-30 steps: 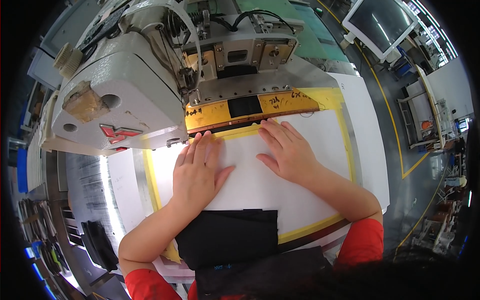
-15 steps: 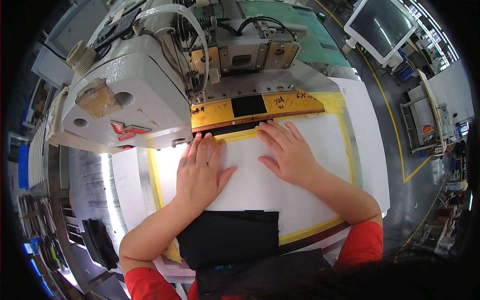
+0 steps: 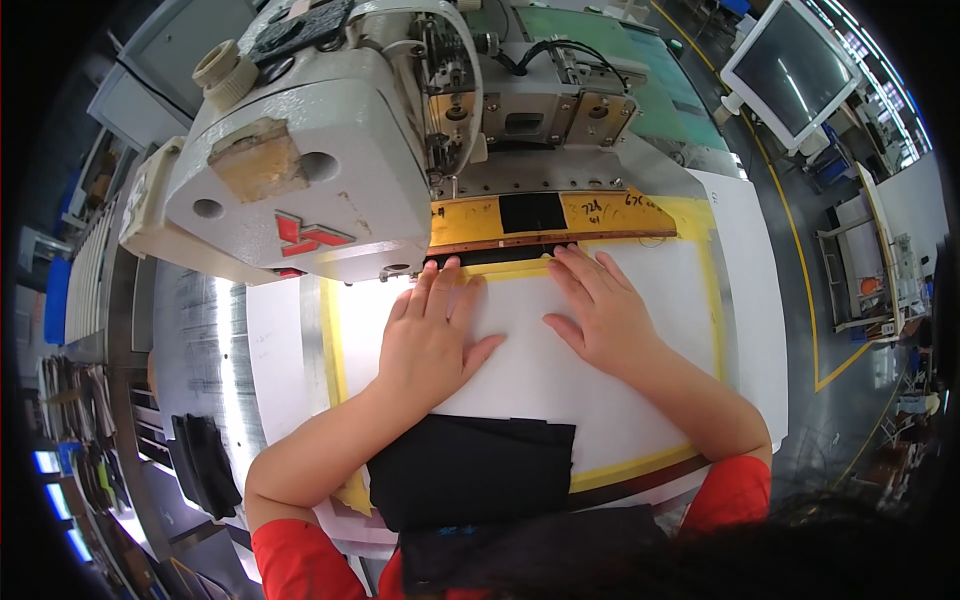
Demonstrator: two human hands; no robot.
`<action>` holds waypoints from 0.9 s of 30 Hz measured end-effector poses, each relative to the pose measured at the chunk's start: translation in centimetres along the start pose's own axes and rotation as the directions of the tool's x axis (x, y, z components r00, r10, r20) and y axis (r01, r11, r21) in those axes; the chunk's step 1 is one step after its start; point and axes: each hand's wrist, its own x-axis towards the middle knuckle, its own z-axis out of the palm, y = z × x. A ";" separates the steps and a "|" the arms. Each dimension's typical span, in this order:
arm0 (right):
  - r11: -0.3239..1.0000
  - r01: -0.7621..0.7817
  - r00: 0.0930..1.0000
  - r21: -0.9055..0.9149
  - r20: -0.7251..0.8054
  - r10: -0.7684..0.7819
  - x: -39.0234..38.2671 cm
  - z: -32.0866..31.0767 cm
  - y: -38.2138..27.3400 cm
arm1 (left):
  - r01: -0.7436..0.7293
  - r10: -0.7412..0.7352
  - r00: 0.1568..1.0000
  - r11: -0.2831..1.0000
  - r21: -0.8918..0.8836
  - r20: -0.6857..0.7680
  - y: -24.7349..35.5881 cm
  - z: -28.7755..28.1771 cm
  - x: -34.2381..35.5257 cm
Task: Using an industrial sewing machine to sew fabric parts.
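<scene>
Both my hands lie palm down on a white board (image 3: 520, 370) edged with yellow tape, under a grey-white sewing machine head (image 3: 290, 190). My left hand (image 3: 430, 335) has its fingers spread, the fingertips at the left part of a black fabric strip (image 3: 495, 255). Farther right, my right hand (image 3: 605, 310) rests with fingers stretched and its tips at the strip's right end. A yellow clamp plate (image 3: 600, 215) with handwriting and a black patch lies along the strip's far side. Nearer me, folded black fabric (image 3: 475, 470) covers the front of the board.
A bundle of black fabric pieces (image 3: 205, 465) lies on the metal table (image 3: 190, 340) at left. A monitor (image 3: 790, 70) stands at the far right, beyond a floor marked with yellow lines. A wheeled trolley (image 3: 870, 250) is at right.
The whole view has shifted, so the machine and board appear farther right. My hands keep nearly the same place at the black strip, fingers still stretched out.
</scene>
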 end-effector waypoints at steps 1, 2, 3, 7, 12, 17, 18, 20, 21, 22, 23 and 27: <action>1.000 0.004 1.000 -0.007 -0.006 -0.004 0.0 -0.1 0.0 | -0.011 0.011 1.000 1.000 -0.007 -0.006 0.0 0.1 0.0; 1.000 0.008 1.000 -0.014 -0.012 -0.008 0.0 -0.2 0.0 | -0.005 0.005 1.000 1.000 -0.002 -0.007 0.0 -0.1 0.1; 1.000 0.014 1.000 -0.010 -0.012 -0.014 0.0 -0.3 -0.1 | -0.018 0.018 1.000 1.000 0.001 -0.005 0.1 -0.2 0.2; 0.996 0.020 1.000 -0.088 -0.009 -0.021 -0.2 -0.5 -0.4 | -0.037 0.037 0.999 0.999 0.025 -0.009 0.2 -0.2 0.0; 0.998 0.034 0.999 -0.047 -0.023 -0.035 -0.4 -0.3 -0.2 | -0.024 0.024 1.000 0.999 0.025 0.003 0.4 -0.1 -0.2; 0.995 0.058 0.996 -0.075 -0.067 -0.064 -0.2 -0.1 -0.2 | 0.001 -0.001 1.000 0.999 0.042 0.007 0.4 -0.5 -0.1; 0.996 0.054 0.995 -0.065 -0.076 -0.059 0.4 -0.3 0.1 | -0.021 0.022 0.999 0.999 0.049 -0.026 0.2 -0.7 0.4; 0.997 0.050 0.995 -0.051 -0.082 -0.054 0.1 0.2 0.3 | -0.037 0.040 0.998 0.998 0.054 -0.052 0.1 -1.6 0.3; 0.998 0.049 0.993 -0.047 -0.102 -0.054 0.0 0.4 0.5 | -0.049 0.050 0.999 0.996 -0.072 0.010 0.0 -2.0 0.1; 0.998 0.049 0.994 -0.044 -0.099 -0.054 -0.1 0.3 0.6 | -0.052 0.066 0.995 0.979 -0.195 0.068 -0.2 -2.7 0.0; 0.997 0.051 0.994 -0.051 -0.098 -0.056 -0.1 0.2 0.6 | -0.049 0.064 0.995 0.979 -0.196 0.070 -0.5 -4.1 -0.5; 0.997 0.067 0.991 -0.030 -0.117 -0.070 -0.2 0.1 0.7 | -0.019 0.273 0.864 0.857 -0.514 0.422 -0.5 -7.3 -3.3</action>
